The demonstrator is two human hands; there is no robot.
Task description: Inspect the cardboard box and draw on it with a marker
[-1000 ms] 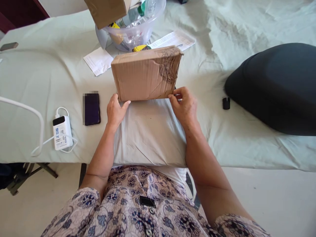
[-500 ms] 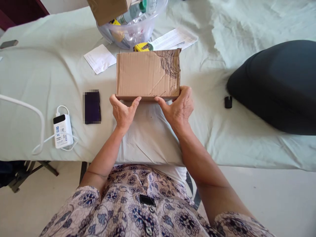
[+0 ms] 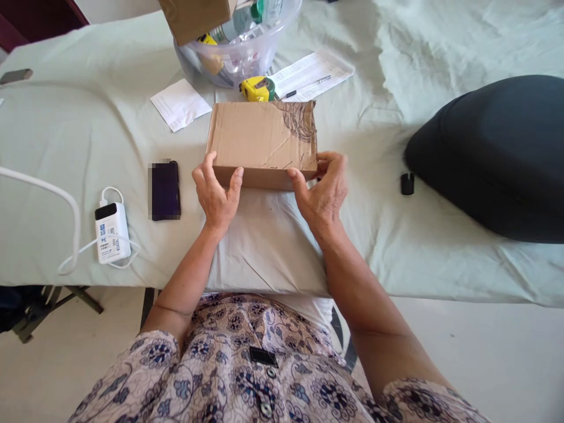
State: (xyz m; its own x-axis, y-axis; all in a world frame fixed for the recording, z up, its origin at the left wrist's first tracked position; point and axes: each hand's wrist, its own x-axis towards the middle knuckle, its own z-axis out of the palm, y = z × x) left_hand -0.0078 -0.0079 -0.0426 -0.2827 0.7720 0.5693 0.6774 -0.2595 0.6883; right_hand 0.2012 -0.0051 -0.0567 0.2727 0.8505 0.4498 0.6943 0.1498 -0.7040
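Observation:
A flat brown cardboard box (image 3: 262, 143) with dark scribbles at its far right corner lies on a table covered by a pale green sheet (image 3: 88, 135). My left hand (image 3: 215, 197) grips its near left corner, thumb on the front edge and fingers on the side. My right hand (image 3: 323, 191) holds the near right corner, fingers wrapped round the edge. Under the box and my wrists lies a white folded cloth (image 3: 267, 247).
Behind the box are a yellow tape measure (image 3: 258, 89), a clear plastic tub (image 3: 238, 44) with another cardboard box (image 3: 196, 17), papers (image 3: 180, 104) and a pen (image 3: 305, 88). A dark phone (image 3: 164, 189) and white power bank (image 3: 111, 231) lie left. A large black cushion (image 3: 493, 153) and small black cap (image 3: 406, 183) lie right.
The box stood tilted up on its near edge; it has come down flat onto the table. Both hands shifted from under its lower edge to gripping its near corners.

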